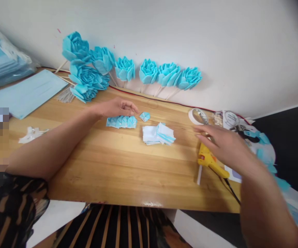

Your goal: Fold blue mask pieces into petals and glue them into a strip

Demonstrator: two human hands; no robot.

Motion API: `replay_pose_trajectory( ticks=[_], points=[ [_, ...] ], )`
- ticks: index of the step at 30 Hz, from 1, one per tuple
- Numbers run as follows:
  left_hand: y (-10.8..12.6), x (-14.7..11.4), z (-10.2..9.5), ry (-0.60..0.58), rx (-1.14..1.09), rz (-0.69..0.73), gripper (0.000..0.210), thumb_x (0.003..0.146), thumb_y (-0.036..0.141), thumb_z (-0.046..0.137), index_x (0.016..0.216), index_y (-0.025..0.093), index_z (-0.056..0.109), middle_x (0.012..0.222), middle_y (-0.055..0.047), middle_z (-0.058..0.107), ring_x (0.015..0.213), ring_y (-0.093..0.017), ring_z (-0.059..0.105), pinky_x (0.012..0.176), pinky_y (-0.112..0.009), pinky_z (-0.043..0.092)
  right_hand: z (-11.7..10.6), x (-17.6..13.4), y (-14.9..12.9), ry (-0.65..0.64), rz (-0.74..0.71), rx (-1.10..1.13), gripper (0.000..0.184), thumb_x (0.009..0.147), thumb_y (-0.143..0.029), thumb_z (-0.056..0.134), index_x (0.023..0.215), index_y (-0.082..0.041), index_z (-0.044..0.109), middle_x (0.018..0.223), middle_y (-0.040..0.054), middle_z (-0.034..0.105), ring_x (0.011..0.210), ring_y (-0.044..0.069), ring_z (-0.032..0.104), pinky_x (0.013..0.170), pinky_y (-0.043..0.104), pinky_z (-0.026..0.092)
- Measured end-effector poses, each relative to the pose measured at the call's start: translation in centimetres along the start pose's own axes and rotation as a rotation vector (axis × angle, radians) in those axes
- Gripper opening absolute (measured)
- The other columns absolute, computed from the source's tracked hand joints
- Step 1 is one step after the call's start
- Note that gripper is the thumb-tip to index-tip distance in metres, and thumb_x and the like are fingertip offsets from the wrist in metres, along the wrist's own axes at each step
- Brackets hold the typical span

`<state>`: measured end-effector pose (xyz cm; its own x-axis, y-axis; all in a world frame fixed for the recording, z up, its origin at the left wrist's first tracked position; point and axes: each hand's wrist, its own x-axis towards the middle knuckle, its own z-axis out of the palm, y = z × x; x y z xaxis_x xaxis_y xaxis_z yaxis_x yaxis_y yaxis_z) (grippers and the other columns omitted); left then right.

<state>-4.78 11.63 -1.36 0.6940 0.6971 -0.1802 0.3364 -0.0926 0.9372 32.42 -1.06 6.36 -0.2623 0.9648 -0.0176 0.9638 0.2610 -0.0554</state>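
My left hand [120,107] is just above a row of folded blue-and-white fabric petals [121,122], its fingers loosely bent and apart with nothing seen in them. Close to its fingertips, a single folded petal [145,116] lies on the table. To the right of that sits a stack of cut white-and-blue fabric pieces [154,135]. My right hand [217,139], slightly blurred, hovers over a yellow glue gun [208,159]; its thumb and fingers are apart. The glue gun lies on the table with a white glue stick [199,175] jutting toward me, and its upper part is hidden behind the hand.
Several blue fabric flowers [149,71] on sticks lean against the wall. A tape roll [198,116] and blue scraps [265,155] lie at the right. Flat blue sheets [32,91] and a plastic-wrapped stack [4,58] lie left. The glue gun's cord [233,190] runs off the front edge.
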Motion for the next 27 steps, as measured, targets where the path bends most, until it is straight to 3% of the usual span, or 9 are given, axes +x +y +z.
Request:
replay_pose_trajectory(
  ticks=[6, 12, 17, 23, 27],
  points=[
    [-0.8, 0.2, -0.7, -0.051, -0.027, 0.034, 0.038, 0.086, 0.036, 0.068, 0.120, 0.018, 0.067, 0.095, -0.004, 0.073, 0.071, -0.010, 0.060, 0.061, -0.019, 0.043, 4.0, 10.5, -6.9, -0.062, -0.083, 0.201, 0.029, 0.096, -0.026, 0.053, 0.118, -0.020, 0.072, 0.112, 0.0081, 0.079, 0.097, 0.025, 0.074, 0.084, 0.036, 0.052],
    [-0.8, 0.3, -0.8, -0.106, -0.071, 0.020, 0.044, 0.084, 0.034, 0.072, 0.125, 0.020, 0.066, 0.095, -0.003, 0.072, 0.072, -0.010, 0.061, 0.063, -0.020, 0.043, 6.0, 15.0, -9.3, -0.136, -0.107, 0.244, 0.017, 0.090, -0.024, 0.063, 0.104, -0.018, 0.072, 0.098, 0.0073, 0.079, 0.088, 0.021, 0.071, 0.072, 0.029, 0.045],
    [-1.1, 0.6, -0.8, -0.123, -0.098, 0.024, 0.045, 0.082, 0.032, 0.075, 0.124, 0.021, 0.066, 0.096, -0.004, 0.073, 0.072, -0.011, 0.063, 0.063, -0.021, 0.044, 5.6, 14.7, -9.5, -0.112, -0.128, 0.266, 0.011, 0.089, -0.017, 0.059, 0.091, -0.018, 0.070, 0.093, 0.0069, 0.077, 0.084, 0.020, 0.068, 0.071, 0.028, 0.042],
    [-1.4, 0.8, -0.7, -0.140, -0.131, 0.055, 0.041, 0.080, 0.030, 0.077, 0.118, 0.020, 0.067, 0.094, -0.005, 0.074, 0.069, -0.011, 0.064, 0.060, -0.021, 0.047, 2.7, 9.9, -9.4, 0.086, -0.119, 0.760, 0.006, 0.083, -0.026, 0.066, 0.085, -0.020, 0.065, 0.079, 0.0005, 0.073, 0.070, 0.015, 0.066, 0.062, 0.026, 0.046],
    [-1.1, 0.7, -0.6, -0.127, -0.122, 0.056, 0.041, 0.079, 0.030, 0.078, 0.118, 0.020, 0.067, 0.089, -0.003, 0.073, 0.065, -0.010, 0.063, 0.058, -0.020, 0.046, 2.3, 7.4, -10.0, 0.131, -0.142, 0.811, 0.021, 0.079, -0.025, 0.071, 0.099, -0.020, 0.066, 0.082, -0.0002, 0.073, 0.074, 0.015, 0.068, 0.067, 0.026, 0.049]
  ],
)
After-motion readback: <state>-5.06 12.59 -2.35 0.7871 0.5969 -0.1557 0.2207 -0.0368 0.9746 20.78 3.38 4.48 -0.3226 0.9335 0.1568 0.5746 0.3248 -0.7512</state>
